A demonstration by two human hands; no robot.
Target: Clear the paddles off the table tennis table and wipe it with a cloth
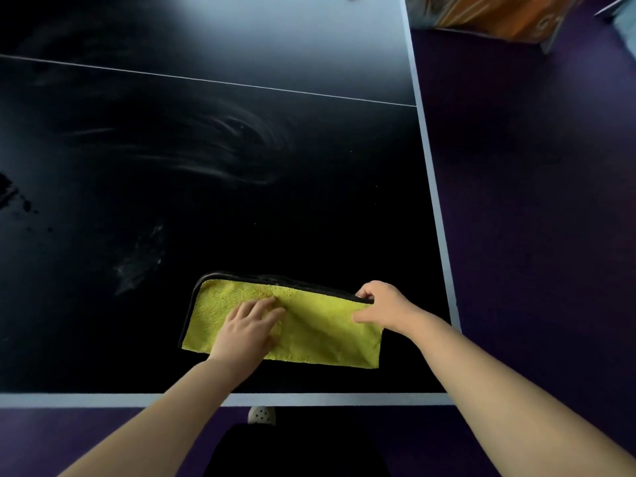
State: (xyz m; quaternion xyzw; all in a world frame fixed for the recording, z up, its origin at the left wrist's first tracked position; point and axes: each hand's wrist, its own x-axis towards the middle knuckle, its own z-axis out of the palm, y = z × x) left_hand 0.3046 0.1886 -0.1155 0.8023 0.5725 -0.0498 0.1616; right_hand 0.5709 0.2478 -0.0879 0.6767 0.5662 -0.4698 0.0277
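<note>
Cloth [309, 335], yellow with a dark edge, is laid folded on the dark bench [241, 235] near its front right corner. It is pressed flat by the left hand [246, 330], whose fingers [265, 306] are nearly straight. Its far right edge is pinched by the curled fingers of the right hand [382, 306]. Pale smears [237, 146] are seen farther along the bench.

Floor [537, 215]: dark purple, matte, looks like carpet. It is seen to the right of the table [434, 187] and in a strip along its near edge.
Box [495, 18]: orange with a printed pattern and a pale grey edge, on the floor at top right, near the table's far right side. Cut off by the frame.
Pale object [619, 10]: top right corner, too little shown to identify.
Light: soft whitish glare [247, 25] on the far tabletop. Floor dim.
</note>
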